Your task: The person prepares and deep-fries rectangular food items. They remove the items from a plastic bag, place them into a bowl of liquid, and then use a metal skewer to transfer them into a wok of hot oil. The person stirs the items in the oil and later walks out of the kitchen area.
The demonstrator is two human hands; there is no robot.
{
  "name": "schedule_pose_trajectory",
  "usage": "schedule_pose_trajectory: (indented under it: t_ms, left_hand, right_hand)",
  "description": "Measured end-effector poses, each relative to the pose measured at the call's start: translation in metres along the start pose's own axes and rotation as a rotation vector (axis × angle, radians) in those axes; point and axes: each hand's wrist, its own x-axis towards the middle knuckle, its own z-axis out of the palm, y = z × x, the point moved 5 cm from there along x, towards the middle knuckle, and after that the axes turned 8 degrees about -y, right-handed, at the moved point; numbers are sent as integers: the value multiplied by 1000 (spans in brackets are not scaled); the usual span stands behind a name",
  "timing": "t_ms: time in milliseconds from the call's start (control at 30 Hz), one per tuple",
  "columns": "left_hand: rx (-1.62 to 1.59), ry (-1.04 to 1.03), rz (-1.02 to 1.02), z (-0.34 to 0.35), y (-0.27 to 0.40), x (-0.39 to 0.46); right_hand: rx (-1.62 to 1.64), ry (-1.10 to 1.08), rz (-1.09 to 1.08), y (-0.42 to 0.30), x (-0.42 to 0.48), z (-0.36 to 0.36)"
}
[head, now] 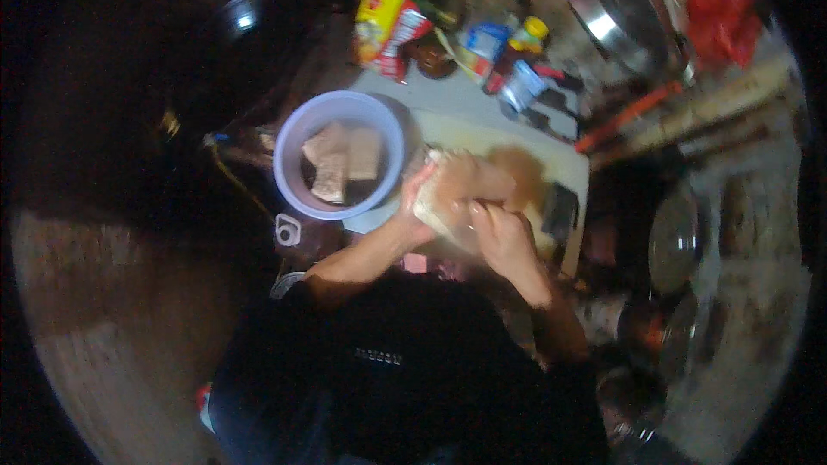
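Observation:
A pale, light-brown piece of food, perhaps meat with skin or bread, is held up in front of me; blur hides exactly what it is. My left hand grips its left side. On its lower right side, my right hand presses with curled fingers. Just left of my hands, a lavender plastic tub holds several pale, blocky pieces above a dark bottom. Beneath the held piece lies a light cutting board, with a brownish round thing on it, partly hidden.
Colourful packets, a blue-and-white packet and a yellow-capped container line the table's far side. A dark block-like object lies at the right edge. Beyond stand a large metal pan and a red plastic bag.

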Motion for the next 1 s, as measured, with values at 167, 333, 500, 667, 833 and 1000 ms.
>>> schedule_pose_trajectory:
  t_ms: [167,333,500,667,833,1000]
  left_hand:
    - [101,97,196,-11,37,-40]
    - [191,213,404,-14,86,-111]
    - [737,559,662,12,198,-179]
    - [1566,865,813,79,338,-205]
    - [2108,1234,441,87,450,-199]
    - [2426,1277,-181,7,516,-165]
  right_hand:
    - [297,-39,73,10,0,-26]
    - [358,8,188,19,-2,-47]
    - [171,187,109,7,-4,-87]
    - [33,421,31,-29,7,-82]
    - [531,375,282,-17,14,-41]
    - [511,531,282,-62,18,-18]
